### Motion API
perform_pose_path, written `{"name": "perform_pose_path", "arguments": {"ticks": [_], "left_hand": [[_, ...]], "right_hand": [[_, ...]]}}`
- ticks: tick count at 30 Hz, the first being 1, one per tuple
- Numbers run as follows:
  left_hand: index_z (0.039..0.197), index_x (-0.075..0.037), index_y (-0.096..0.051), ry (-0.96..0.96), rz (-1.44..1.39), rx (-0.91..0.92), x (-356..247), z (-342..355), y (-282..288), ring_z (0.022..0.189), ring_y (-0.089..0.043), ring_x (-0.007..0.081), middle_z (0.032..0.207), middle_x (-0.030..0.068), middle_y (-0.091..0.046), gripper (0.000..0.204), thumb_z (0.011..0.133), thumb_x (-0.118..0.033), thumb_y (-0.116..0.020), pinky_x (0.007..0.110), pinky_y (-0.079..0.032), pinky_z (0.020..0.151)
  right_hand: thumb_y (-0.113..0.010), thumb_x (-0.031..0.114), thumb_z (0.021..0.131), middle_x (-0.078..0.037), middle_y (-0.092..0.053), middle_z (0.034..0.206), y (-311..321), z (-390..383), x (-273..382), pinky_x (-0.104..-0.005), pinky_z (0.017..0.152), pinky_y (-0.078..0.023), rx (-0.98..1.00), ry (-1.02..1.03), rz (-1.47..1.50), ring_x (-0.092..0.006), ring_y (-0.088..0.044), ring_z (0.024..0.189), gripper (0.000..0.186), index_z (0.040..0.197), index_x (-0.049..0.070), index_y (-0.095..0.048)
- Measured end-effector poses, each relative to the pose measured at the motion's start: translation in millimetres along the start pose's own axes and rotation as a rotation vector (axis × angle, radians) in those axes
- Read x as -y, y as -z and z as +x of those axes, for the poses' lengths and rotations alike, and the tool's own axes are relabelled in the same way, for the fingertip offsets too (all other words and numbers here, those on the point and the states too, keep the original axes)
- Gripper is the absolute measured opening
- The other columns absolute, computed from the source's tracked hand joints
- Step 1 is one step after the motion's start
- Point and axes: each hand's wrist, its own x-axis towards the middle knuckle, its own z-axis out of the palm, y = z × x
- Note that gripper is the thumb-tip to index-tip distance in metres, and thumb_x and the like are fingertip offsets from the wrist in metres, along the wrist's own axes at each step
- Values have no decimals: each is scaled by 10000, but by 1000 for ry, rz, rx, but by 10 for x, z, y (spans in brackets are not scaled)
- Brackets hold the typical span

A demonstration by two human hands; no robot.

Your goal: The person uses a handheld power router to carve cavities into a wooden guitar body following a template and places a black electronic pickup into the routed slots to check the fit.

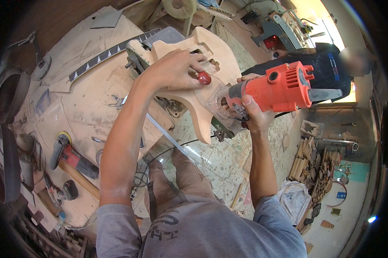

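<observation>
A pale wooden electric guitar body (pixel 223 56) with routed cavities is held over a vise (pixel 136 61) at the bench edge. An orange-red router (pixel 273 88) with a clear base plate (pixel 214 101) is at the body's right side, its motor tilted toward the right in view. My right hand (pixel 259 115) wraps around the router's lower housing, the thumb in front. My left hand (pixel 181 69) lies over the guitar body, fingers closed around a round red knob (pixel 204 78) beside the clear plate. The cutting bit cannot be made out.
On the dusty bench (pixel 86 112) at left lie a dark fretboard-like strip (pixel 110 52), a red polisher (pixel 73 157) and another power tool (pixel 63 189). A co-worker (pixel 323 69) is near a machine (pixel 284 36) at far right. Wood pieces (pixel 308 163) are stacked at right.
</observation>
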Motion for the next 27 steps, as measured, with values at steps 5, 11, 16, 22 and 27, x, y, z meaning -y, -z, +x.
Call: {"name": "perform_pose_path", "arguments": {"ticks": [5, 11, 16, 22, 27], "left_hand": [[1143, -118, -835, 4, 26, -22, 28, -8, -33, 1259, -689, 362, 1491, 202, -641, 396, 778, -271, -829, 406, -528, 1077], [1087, -112, -847, 10, -14, 6, 19, -20, 2, 1291, -676, 362, 1494, 227, -629, 362, 744, -213, -788, 396, -521, 1090], [1073, -102, -849, 30, -26, 32, -4, 3, 27, 1268, -694, 364, 1487, 246, -628, 358, 735, -198, -781, 384, -534, 1070], [1076, -95, -847, 41, -75, 36, 10, 4, 21, 1231, -712, 357, 1487, 219, -639, 362, 740, -211, -779, 395, -548, 1052], [1093, -89, -845, 6, -15, 18, 9, -7, 43, 1221, -717, 353, 1482, 183, -655, 370, 761, -234, -772, 395, -551, 1051]], "right_hand": [[-891, 320, 796, -156, -694, 1158, -22, -30, 6, -392, 942, -551, 6, 5, 30, -228, -683, 1053, 656, 1280, -6, -591], [-887, 289, 803, -162, -687, 1171, -52, -68, 15, -394, 943, -554, 23, 13, 36, -234, -685, 1059, 641, 1286, -1, -580], [-881, 292, 804, -156, -690, 1161, -57, -81, 40, -386, 936, -560, 13, -7, 12, -226, -687, 1048, 636, 1283, -7, -588], [-903, 266, 808, -90, -700, 1115, -109, -85, 82, -361, 911, -555, -11, -4, 86, -183, -674, 1003, 540, 1202, -5, -654], [-899, 269, 810, -88, -702, 1113, -133, -86, 109, -363, 917, -553, -15, -10, 61, -184, -677, 1010, 535, 1199, -5, -655]]}}
